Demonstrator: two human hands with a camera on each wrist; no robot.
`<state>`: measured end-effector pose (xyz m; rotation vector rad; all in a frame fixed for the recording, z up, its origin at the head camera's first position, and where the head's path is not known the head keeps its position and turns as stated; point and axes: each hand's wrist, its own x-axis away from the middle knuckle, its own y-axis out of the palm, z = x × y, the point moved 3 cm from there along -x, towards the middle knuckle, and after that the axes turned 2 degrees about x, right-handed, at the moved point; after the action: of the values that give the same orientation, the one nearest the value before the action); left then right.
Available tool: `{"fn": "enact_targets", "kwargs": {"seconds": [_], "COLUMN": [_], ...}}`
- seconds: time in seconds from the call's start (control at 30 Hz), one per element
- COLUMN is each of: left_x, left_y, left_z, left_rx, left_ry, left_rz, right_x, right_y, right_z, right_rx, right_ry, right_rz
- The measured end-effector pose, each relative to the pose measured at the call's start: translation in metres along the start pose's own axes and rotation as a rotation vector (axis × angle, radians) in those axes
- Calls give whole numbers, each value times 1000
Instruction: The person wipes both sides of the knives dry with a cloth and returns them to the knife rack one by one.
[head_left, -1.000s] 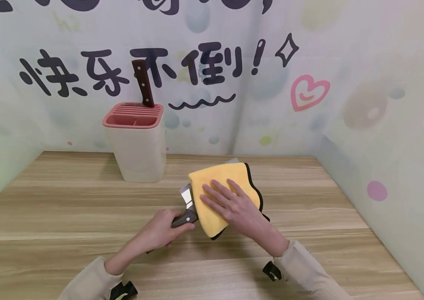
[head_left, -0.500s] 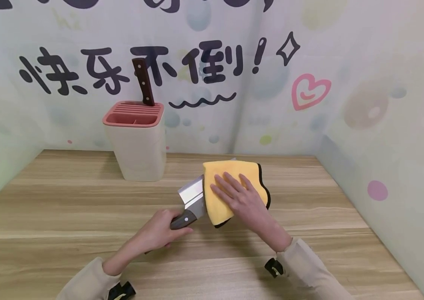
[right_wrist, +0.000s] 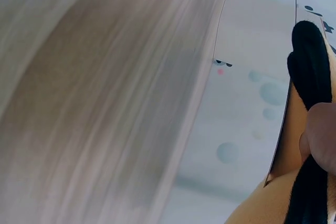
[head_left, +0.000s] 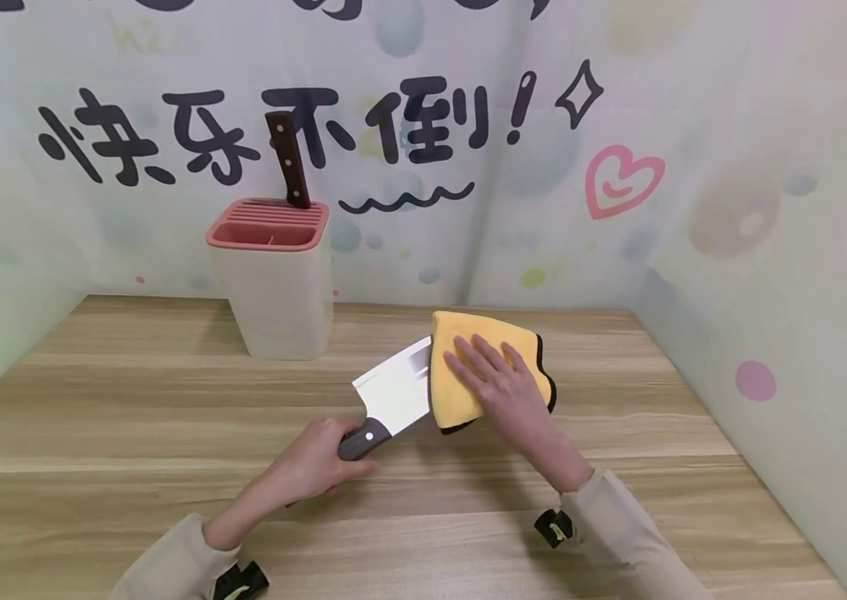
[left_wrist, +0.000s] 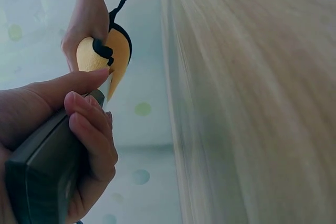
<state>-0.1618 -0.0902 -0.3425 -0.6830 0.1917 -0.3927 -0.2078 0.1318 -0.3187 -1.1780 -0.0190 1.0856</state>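
My left hand (head_left: 318, 457) grips the dark riveted handle of a cleaver (head_left: 397, 387). Its broad shiny blade points away to the right, above the table. A yellow towel (head_left: 449, 404) with black edging is folded around the far part of the blade and hides the tip. Flat on top of the towel lie the fingers of my right hand (head_left: 509, 400). In the right wrist view, a thumb (right_wrist: 321, 135) presses the towel from the other side, so the hand pinches it over the blade. The left wrist view shows curled fingers around the handle (left_wrist: 50, 156).
A white knife block (head_left: 273, 304) with a pink slotted top stands at the back left of the wooden table (head_left: 131, 433). One brown-handled knife (head_left: 288, 162) is upright in it. A printed cloth wall (head_left: 528, 192) rises behind and at both sides.
My right hand and the towel have slid right and away along the blade, baring more of it near the handle. The left hand with the cleaver stays nearly in place; the blade has tilted.
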Motion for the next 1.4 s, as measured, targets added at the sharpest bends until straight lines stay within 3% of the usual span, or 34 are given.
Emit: {"fn": "enact_targets", "kwargs": {"seconds": [0.17, 0.43, 0.7, 0.97, 1.3, 1.4], "left_x": [0, 0, 1, 2, 0, -1], "left_y": [-1, -1, -2, -7, -7, -7], "left_z": [0, 0, 2, 5, 4, 3], "left_rx": [-20, -92, -59, -157, -66, 5], "left_ry": [-28, -8, -63, 7, 89, 68], "left_rz": [19, 86, 135, 194, 157, 139], "right_x": [2, 4, 7, 9, 10, 8], "right_y": [1, -2, -2, -3, -4, -5], "right_z": [4, 11, 18, 25, 26, 24], "right_rx": [-19, -35, -71, -185, -271, -285], "right_ry": [29, 84, 157, 235, 260, 253], "right_rz": [15, 57, 49, 49, 135, 173]}}
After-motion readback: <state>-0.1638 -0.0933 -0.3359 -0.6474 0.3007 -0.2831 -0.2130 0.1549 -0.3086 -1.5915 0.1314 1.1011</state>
